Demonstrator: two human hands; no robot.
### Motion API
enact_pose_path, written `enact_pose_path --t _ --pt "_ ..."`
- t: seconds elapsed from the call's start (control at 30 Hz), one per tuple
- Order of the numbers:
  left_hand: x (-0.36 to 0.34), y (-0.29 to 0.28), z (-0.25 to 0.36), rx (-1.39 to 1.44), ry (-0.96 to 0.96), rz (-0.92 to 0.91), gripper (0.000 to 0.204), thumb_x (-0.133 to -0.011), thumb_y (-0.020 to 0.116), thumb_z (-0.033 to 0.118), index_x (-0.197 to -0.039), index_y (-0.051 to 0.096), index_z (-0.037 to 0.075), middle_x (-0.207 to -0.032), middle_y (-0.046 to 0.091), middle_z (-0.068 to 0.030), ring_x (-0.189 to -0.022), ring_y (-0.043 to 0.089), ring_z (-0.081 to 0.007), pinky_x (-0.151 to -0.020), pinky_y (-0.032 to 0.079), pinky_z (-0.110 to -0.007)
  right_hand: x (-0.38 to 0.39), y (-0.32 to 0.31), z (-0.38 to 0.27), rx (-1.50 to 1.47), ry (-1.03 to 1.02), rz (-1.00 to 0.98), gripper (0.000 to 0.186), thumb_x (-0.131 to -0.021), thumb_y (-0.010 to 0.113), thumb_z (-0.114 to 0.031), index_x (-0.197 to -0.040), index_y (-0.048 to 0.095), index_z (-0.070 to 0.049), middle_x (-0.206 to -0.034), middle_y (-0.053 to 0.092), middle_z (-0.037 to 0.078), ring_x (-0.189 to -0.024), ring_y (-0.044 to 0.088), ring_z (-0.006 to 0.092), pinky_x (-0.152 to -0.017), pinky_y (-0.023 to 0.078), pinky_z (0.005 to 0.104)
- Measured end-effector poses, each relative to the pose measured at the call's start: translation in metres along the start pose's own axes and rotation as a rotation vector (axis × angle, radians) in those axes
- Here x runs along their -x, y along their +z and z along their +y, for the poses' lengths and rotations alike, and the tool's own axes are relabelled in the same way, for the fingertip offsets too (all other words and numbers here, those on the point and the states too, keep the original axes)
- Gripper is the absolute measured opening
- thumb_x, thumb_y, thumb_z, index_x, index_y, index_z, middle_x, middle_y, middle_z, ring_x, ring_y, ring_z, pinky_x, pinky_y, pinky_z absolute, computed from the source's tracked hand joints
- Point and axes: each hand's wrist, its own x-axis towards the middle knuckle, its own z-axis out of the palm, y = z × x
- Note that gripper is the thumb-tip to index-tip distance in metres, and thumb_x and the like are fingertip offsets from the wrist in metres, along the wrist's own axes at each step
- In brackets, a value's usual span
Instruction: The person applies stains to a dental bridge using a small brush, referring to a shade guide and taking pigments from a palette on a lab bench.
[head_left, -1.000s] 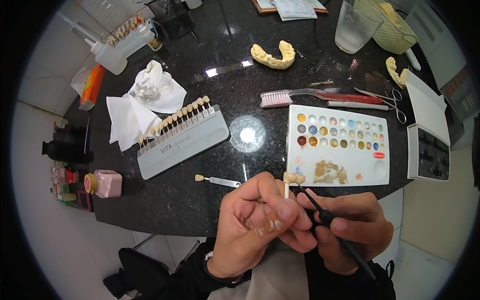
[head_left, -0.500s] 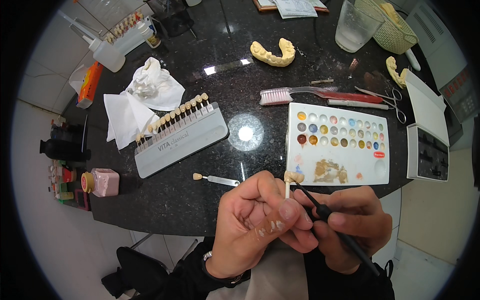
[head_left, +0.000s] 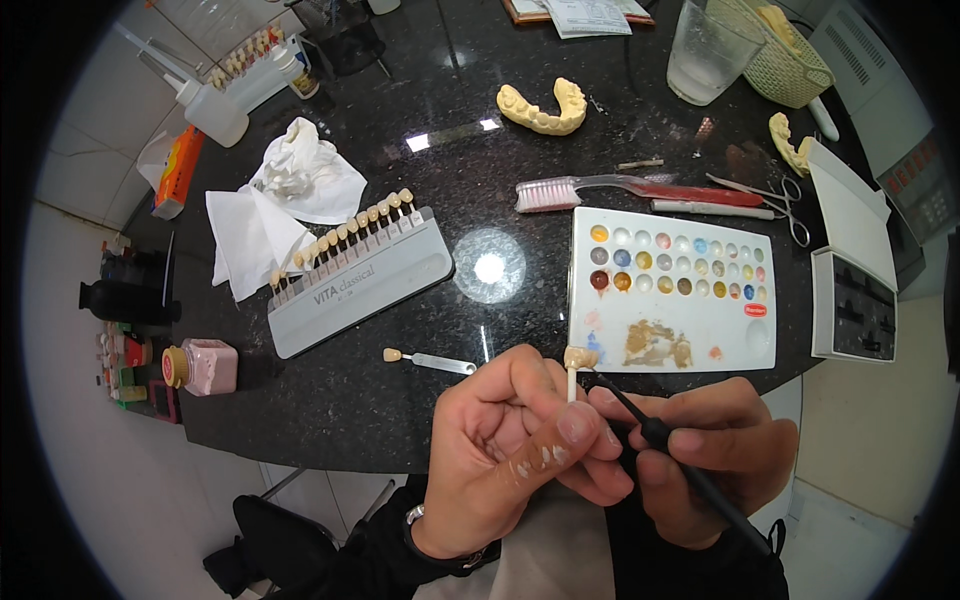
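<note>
Between thumb and fingers, my left hand pinches a thin white peg. A tan, tooth-shaped dental crown sits on top of the peg. My right hand is closed on a slim black brush, whose fine tip points up toward the crown, just right of it. A small gap seems to lie between tip and crown. Just beyond my hands is a white paint palette with several coloured wells and a smeared brown patch. One loose shade tab lies to the left of my left hand.
A grey tooth shade guide stands at left, near crumpled white tissues and a pink jar. Farther off are a yellow dental cast, a toothbrush, scissors and a clear cup. An opened box stands right.
The brush tip has drawn back slightly from the crown, down and to the right, with my right hand. The crown appears turned a little on its peg in my left hand.
</note>
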Motion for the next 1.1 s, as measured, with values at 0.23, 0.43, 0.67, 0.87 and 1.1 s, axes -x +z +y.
enact_pose_path --t 0.23,0.43,0.67,0.87,1.1 --pt "0.0 0.004 -0.001 -0.011 0.015 0.023 0.014 -0.08 0.055 0.005 -0.077 0.042 -0.001 -0.075 0.053 -0.0135 -0.066 0.061 -0.0196 -0.055 0.055 -0.029 -0.005 0.0 0.001 -0.031 -0.022 0.007 0.026 -0.074 0.061 -0.006 -0.087 0.039 0.001 -0.073 0.05 0.016 -0.059 0.059 0.02 -0.06 0.054 0.0306" --pt "0.001 0.004 -0.001 -0.02 0.02 0.035 0.014 -0.08 0.054 0.004 -0.077 0.042 -0.001 -0.076 0.053 -0.0137 -0.066 0.061 -0.0199 -0.055 0.056 -0.029 -0.008 -0.002 -0.002 -0.012 0.009 -0.009 0.028 -0.073 0.062 -0.009 -0.085 0.039 0.002 -0.068 0.05 0.014 -0.055 0.057 0.0157 -0.054 0.051 0.0245" --pt "-0.001 0.006 -0.002 -0.038 0.022 0.043 0.013 -0.081 0.053 0.004 -0.076 0.043 -0.003 -0.073 0.054 -0.0149 -0.065 0.061 -0.0205 -0.055 0.056 -0.029 -0.006 -0.003 -0.003 -0.041 0.027 0.064 0.026 -0.073 0.062 -0.008 -0.085 0.041 0.0 -0.071 0.052 0.015 -0.052 0.054 0.0129 -0.052 0.048 0.0215" --pt "0.0 0.007 -0.001 -0.055 0.035 0.046 0.013 -0.081 0.053 0.004 -0.077 0.043 -0.004 -0.075 0.055 -0.0163 -0.064 0.061 -0.0206 -0.055 0.056 -0.029 -0.007 -0.007 -0.003 0.005 0.014 0.023 0.025 -0.067 0.064 0.0 -0.086 0.047 -0.001 -0.075 0.054 0.016 -0.06 0.058 0.0171 -0.055 0.049 0.0237" --pt "0.0 0.004 -0.002 -0.048 0.042 0.027 0.013 -0.081 0.053 0.005 -0.077 0.043 -0.003 -0.075 0.055 -0.0158 -0.064 0.061 -0.0205 -0.055 0.056 -0.029 -0.004 -0.005 -0.007 -0.086 0.07 0.097 0.028 -0.06 0.07 0.006 -0.083 0.059 -0.004 -0.082 0.059 0.017 -0.068 0.062 0.0203 -0.056 0.05 0.0242"
